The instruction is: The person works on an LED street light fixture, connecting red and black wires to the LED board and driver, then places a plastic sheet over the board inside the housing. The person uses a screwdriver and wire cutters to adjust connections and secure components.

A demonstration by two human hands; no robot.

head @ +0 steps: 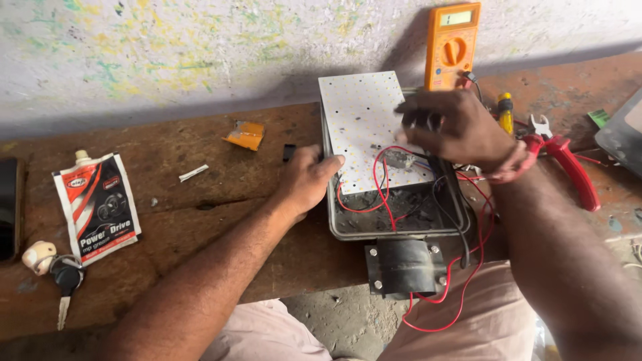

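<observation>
While your left hand (304, 180) clamps the grey lamp housing's (348, 230) edge, thumb touching the white LED board (364, 120), your right hand (451, 127) rests half-closed atop it; grasp unclear. Risk: red wires (381, 194) beneath your right palm may snag, tearing solder joints.

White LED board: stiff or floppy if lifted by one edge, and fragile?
The LED board probably lifts stiff: it looks flat and thin, propped over the housing. Likely light. The wires tied to it could tug back, and its small emitters seem fragile.
</observation>
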